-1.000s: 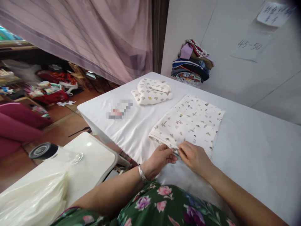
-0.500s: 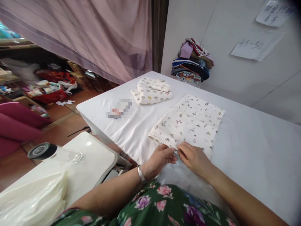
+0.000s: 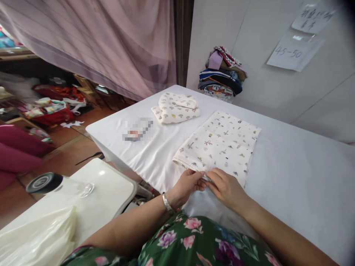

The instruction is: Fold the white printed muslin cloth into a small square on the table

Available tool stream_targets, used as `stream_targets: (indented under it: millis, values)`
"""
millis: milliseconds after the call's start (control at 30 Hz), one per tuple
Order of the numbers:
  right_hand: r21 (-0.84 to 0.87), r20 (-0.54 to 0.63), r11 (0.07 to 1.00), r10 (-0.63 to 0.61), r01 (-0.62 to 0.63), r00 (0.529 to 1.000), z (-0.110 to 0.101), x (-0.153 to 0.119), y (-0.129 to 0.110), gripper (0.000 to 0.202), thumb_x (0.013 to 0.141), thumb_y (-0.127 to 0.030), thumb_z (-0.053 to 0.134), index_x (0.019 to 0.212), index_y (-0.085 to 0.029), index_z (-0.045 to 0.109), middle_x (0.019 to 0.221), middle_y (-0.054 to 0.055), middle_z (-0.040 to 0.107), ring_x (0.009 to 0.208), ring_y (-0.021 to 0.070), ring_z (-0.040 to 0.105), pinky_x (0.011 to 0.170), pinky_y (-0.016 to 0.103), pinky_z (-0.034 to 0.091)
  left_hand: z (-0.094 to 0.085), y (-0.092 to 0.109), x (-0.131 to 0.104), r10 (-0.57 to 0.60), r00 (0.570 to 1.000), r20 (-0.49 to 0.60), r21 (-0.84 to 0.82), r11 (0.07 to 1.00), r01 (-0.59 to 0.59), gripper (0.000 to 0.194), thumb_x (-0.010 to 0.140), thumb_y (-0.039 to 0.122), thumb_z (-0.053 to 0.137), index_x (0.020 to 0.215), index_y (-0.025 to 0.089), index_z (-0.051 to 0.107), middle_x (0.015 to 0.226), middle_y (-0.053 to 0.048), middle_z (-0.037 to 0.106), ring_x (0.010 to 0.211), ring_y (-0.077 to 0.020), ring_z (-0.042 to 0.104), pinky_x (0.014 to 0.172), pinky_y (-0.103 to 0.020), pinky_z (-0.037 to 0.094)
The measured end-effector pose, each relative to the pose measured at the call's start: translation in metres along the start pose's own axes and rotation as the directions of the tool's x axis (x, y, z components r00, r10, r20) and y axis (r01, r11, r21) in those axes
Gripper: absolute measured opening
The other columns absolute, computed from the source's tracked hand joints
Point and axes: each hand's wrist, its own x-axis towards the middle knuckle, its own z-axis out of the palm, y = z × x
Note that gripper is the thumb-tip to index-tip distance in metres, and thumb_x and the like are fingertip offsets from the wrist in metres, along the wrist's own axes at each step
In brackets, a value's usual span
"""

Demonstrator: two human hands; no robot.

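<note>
A cream cloth [image 3: 222, 142] with small grey, green and red prints lies flat and folded on the white-covered table [image 3: 291, 184]. At its near edge, my left hand [image 3: 191, 183] has thumb and fingers pinched on the fabric. My right hand [image 3: 223, 184] pinches the same edge just to the right, its fingertips almost touching those of the left. The fingers partly hide the gripped edge. Farther back lies a second folded cream cloth [image 3: 176, 109] with mushroom-like prints, apart from both hands.
A blurred-out flat object [image 3: 137, 130] lies on the table's left part. Lower left, a white side table [image 3: 102, 181] bears a black-lidded clear bottle [image 3: 46, 183] and a pale plastic bag [image 3: 41, 236]. Folded clothes [image 3: 223, 74] are stacked by the wall behind.
The view has shifted slightly, so everything sits a little farther left. Both hands stay at the cloth's near edge, with their fingertips now slightly closer together.
</note>
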Motion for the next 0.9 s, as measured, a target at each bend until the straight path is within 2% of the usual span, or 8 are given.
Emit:
stream_targets:
  millis: [133,267,433,600,900]
  values:
    - [-0.089,-0.06,0.996,-0.016,0.01,0.998,0.001,-0.018,0.001,0.037,0.087,-0.025,0.045,0.123,-0.016,0.046,0.105,0.012,0.055,0.093,0.0217,0.054,0.076,0.035,0.048,0.0,0.005,0.001,-0.012,1.0,-0.012,0.017,1.0,0.012,0.015,0.07,0.026,0.062,0.067,0.011,0.059,0.053,-0.002,0.058,0.048,-0.0092,0.052,0.046,-0.019,0.039]
    - [-0.211,-0.066,0.976,0.046,-0.059,0.997,0.004,-0.042,0.007,0.045,0.086,-0.018,0.043,0.131,-0.015,0.04,0.107,0.014,0.056,0.095,0.0237,0.054,0.077,0.038,0.048,0.001,0.009,0.0,-0.038,0.998,-0.05,0.04,0.998,0.04,0.013,0.069,0.024,0.061,0.066,0.012,0.057,0.05,-0.001,0.056,0.045,-0.0089,0.051,0.044,-0.019,0.036]
    - [-0.271,-0.141,0.96,0.038,-0.076,0.989,0.008,-0.068,0.019,0.043,0.086,-0.013,0.04,0.128,-0.015,0.046,0.105,0.014,0.059,0.096,0.0237,0.055,0.079,0.039,0.047,0.003,0.011,-0.001,-0.053,0.996,-0.075,0.064,0.996,0.058,0.014,0.069,0.025,0.061,0.066,0.012,0.058,0.048,-0.001,0.056,0.043,-0.0084,0.049,0.043,-0.019,0.034]
    - [-0.277,-0.238,0.959,-0.002,-0.066,0.971,0.007,-0.08,0.024,0.039,0.084,-0.007,0.04,0.121,-0.013,0.052,0.102,0.013,0.062,0.094,0.0224,0.057,0.079,0.038,0.048,0.001,0.014,-0.002,-0.035,0.994,-0.101,0.094,0.995,0.044,0.017,0.067,0.028,0.063,0.067,0.012,0.058,0.048,-0.001,0.056,0.044,-0.0092,0.05,0.044,-0.019,0.033]
    - [-0.222,-0.261,0.975,-0.029,-0.03,0.965,-0.008,-0.089,0.031,0.037,0.085,-0.01,0.04,0.119,-0.015,0.053,0.103,0.012,0.064,0.092,0.0206,0.06,0.077,0.036,0.051,-0.001,0.018,0.0,-0.012,0.995,-0.101,0.162,0.986,0.028,0.021,0.07,0.032,0.063,0.065,0.012,0.06,0.047,-0.003,0.057,0.044,-0.0095,0.047,0.044,-0.02,0.032]
